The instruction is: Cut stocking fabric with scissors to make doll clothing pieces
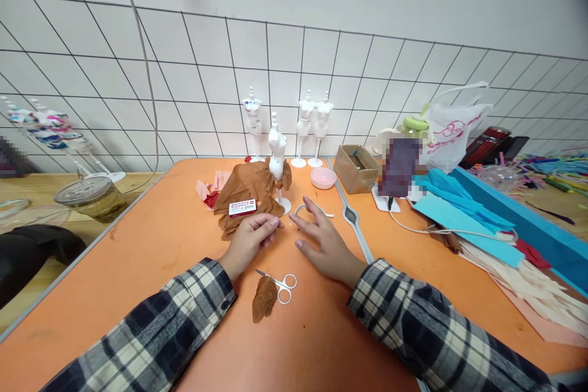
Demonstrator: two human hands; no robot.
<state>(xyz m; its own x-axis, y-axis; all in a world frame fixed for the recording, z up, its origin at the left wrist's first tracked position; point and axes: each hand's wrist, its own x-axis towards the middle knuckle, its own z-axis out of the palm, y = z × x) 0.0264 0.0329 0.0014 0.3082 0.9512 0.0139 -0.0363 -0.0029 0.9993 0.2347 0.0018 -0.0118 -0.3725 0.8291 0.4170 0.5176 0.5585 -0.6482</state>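
My left hand (252, 236) rests on the orange table (151, 257) with its fingers curled together at the edge of a heap of brown crepe paper (243, 187); what it pinches, if anything, is hidden. My right hand (321, 239) lies flat beside it, fingers stretched out and holding nothing. A white mini mannequin (277, 153) draped in brown paper stands just beyond both hands. A small red-and-white box (242, 207) lies on the brown heap. Small scissors (281, 285) and a brown paper scrap (264, 298) lie near my wrists.
Three more white mannequins (304, 122) stand at the wire grid wall. A pink bowl (323, 177), a cardboard box (356, 166), a phone on a stand (399, 166), blue and cream paper sheets (463, 208) fill the right. A glass jar (92, 197) sits left.
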